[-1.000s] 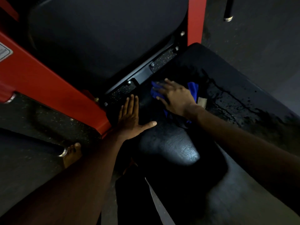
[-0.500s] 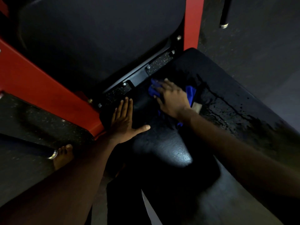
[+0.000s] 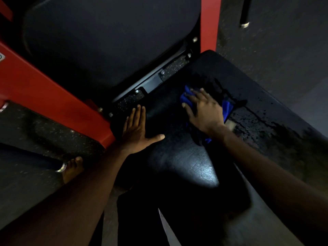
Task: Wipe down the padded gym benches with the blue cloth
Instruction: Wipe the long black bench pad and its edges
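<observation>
- Blue cloth (image 3: 186, 96): spread on seat pad (image 3: 195, 166), at its far end, just short of hinge bracket (image 3: 152, 80).
- Pressed flat under right hand (image 3: 204, 110), fingers straight and spread, gripping nothing; likely for broad wiping contact.
- Left hand (image 3: 136, 132) flat on pad's left corner, palm down, empty, probably bracing.
- Wet streaks (image 3: 257, 118) just right of cloth, seemingly unwiped.
- Red frame (image 3: 53, 96) and back pad (image 3: 106, 41) close ahead, cramping forward strokes.
</observation>
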A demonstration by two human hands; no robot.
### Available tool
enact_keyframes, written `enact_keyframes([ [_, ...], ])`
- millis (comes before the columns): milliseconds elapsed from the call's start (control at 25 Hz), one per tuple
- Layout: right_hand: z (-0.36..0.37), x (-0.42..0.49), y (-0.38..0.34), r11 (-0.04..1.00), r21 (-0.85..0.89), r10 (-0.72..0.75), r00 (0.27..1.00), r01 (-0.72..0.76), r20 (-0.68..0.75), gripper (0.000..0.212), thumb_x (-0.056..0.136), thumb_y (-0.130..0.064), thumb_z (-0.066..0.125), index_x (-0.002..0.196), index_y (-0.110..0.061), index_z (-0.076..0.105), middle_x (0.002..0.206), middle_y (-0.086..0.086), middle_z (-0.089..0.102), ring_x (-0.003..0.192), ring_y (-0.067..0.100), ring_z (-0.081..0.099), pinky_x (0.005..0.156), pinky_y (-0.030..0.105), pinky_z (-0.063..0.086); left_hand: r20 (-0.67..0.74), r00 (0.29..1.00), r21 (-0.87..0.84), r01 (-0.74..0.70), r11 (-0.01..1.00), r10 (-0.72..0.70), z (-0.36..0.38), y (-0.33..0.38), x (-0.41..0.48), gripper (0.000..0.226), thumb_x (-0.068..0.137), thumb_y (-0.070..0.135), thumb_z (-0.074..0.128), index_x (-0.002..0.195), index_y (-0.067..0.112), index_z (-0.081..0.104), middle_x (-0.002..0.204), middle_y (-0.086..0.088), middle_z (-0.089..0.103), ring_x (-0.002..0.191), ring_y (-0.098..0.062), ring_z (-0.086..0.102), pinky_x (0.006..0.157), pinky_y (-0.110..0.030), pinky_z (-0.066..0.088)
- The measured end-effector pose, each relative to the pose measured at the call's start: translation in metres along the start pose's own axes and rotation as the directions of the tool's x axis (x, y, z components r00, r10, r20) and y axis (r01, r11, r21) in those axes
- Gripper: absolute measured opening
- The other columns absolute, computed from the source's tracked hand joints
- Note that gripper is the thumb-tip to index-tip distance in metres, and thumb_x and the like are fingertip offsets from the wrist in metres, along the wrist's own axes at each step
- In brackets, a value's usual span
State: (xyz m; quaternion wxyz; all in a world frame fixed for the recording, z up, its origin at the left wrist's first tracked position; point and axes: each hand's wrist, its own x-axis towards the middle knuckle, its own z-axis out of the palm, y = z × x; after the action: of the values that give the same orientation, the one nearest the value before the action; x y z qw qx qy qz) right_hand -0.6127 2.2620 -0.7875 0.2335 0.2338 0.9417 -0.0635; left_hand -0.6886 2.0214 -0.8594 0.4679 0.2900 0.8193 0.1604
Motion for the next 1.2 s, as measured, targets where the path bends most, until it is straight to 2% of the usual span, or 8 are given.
enact_keyframes([
  [200, 0.003, -0.023, 0.011, 0.998, -0.013, -0.055, 0.997, 0.054, -0.049, 0.048, 0.105, -0.046, 0.031, 0.136, -0.024, 0.062, 0.146, -0.001, 0.056, 0.141, 0.025, 0.045, 0.114, 0.039, 0.040, -0.035, 0.999, -0.054, 0.031, 0.998, -0.033, -0.005, 0.010, -0.006, 0.134, 0.062, 0.096, 0.032, 0.158, 0.016, -0.017, 0.166, -0.005, -0.023, 0.150, -0.013, -0.024, 0.123, -0.039, -0.011],
  [320, 0.002, 0.030, 0.019, 0.998, 0.008, 0.070, 0.995, -0.069, -0.067, 0.049, 0.105, -0.043, 0.031, 0.138, -0.022, 0.059, 0.150, 0.002, 0.052, 0.145, 0.027, 0.039, 0.117, 0.040, 0.035, -0.188, 0.981, -0.172, 0.022, 0.985, -0.054, -0.010, 0.031, -0.006, 0.107, 0.089, 0.075, 0.046, 0.160, 0.017, -0.008, 0.166, 0.000, -0.019, 0.145, -0.006, -0.024, 0.118, -0.030, -0.015],
  [400, 0.001, 0.042, 0.017, 0.992, 0.049, 0.120, 0.991, -0.117, -0.060, 0.048, 0.105, -0.043, 0.033, 0.140, -0.020, 0.058, 0.152, 0.003, 0.049, 0.147, 0.027, 0.035, 0.119, 0.040, 0.032, -0.320, 0.947, -0.195, -0.052, 0.979, -0.013, -0.010, 0.047, 0.010, 0.090, 0.098, 0.064, 0.040, 0.161, 0.015, -0.001, 0.168, -0.002, -0.012, 0.150, -0.009, -0.016, 0.117, -0.024, -0.015],
  [600, 0.004, -0.060, 0.021, 0.999, 0.021, -0.048, 0.996, 0.050, -0.070, 0.044, 0.103, -0.044, 0.040, 0.137, -0.024, 0.061, 0.146, -0.001, 0.056, 0.142, 0.026, 0.043, 0.114, 0.040, 0.040, -0.295, 0.955, -0.160, -0.072, 0.984, 0.022, -0.002, 0.061, 0.057, 0.072, 0.104, 0.050, 0.033, 0.160, 0.010, 0.012, 0.169, -0.008, 0.005, 0.156, -0.019, 0.002, 0.121, -0.027, -0.007],
  [800, -0.011, -0.038, 0.067, 0.991, 0.012, 0.135, 0.985, -0.135, -0.108, 0.042, 0.104, -0.041, 0.044, 0.139, -0.022, 0.059, 0.149, 0.001, 0.053, 0.144, 0.027, 0.041, 0.115, 0.039, 0.037, -0.359, 0.930, -0.061, -0.102, 0.993, 0.074, 0.009, 0.049, 0.061, 0.072, 0.105, 0.049, 0.038, 0.161, 0.011, 0.013, 0.169, -0.006, 0.008, 0.155, -0.016, 0.004, 0.122, -0.025, -0.004],
  [920, -0.006, -0.024, 0.051, 0.973, 0.048, 0.231, 0.963, -0.226, -0.140, 0.042, 0.104, -0.041, 0.044, 0.139, -0.024, 0.059, 0.151, -0.003, 0.050, 0.146, 0.025, 0.038, 0.116, 0.037, 0.036, -0.395, 0.916, -0.064, -0.103, 0.993, 0.070, 0.006, 0.050, 0.061, 0.070, 0.104, 0.047, 0.042, 0.160, 0.011, 0.019, 0.168, -0.007, 0.014, 0.155, -0.018, 0.009, 0.122, -0.027, 0.001],
  [1080, 0.001, -0.074, 0.025, 0.998, 0.027, 0.051, 0.998, -0.050, -0.045, 0.041, 0.102, -0.041, 0.049, 0.141, -0.027, 0.057, 0.153, -0.005, 0.049, 0.146, 0.024, 0.038, 0.116, 0.039, 0.038, -0.393, 0.917, -0.063, -0.099, 0.993, 0.066, 0.007, 0.047, 0.061, 0.071, 0.102, 0.050, 0.039, 0.160, 0.012, 0.022, 0.167, -0.006, 0.016, 0.155, -0.017, 0.012, 0.124, -0.032, 0.006],
  [1200, 0.000, -0.054, 0.035, 0.999, 0.017, 0.039, 0.999, -0.038, -0.031, 0.042, 0.101, -0.042, 0.050, 0.141, -0.029, 0.056, 0.152, -0.005, 0.049, 0.147, 0.023, 0.037, 0.115, 0.039, 0.038, -0.392, 0.918, -0.072, -0.088, 0.993, 0.053, 0.009, 0.045, 0.063, 0.069, 0.103, 0.048, 0.041, 0.159, 0.013, 0.023, 0.167, -0.005, 0.017, 0.154, -0.018, 0.013, 0.125, -0.038, 0.012],
])
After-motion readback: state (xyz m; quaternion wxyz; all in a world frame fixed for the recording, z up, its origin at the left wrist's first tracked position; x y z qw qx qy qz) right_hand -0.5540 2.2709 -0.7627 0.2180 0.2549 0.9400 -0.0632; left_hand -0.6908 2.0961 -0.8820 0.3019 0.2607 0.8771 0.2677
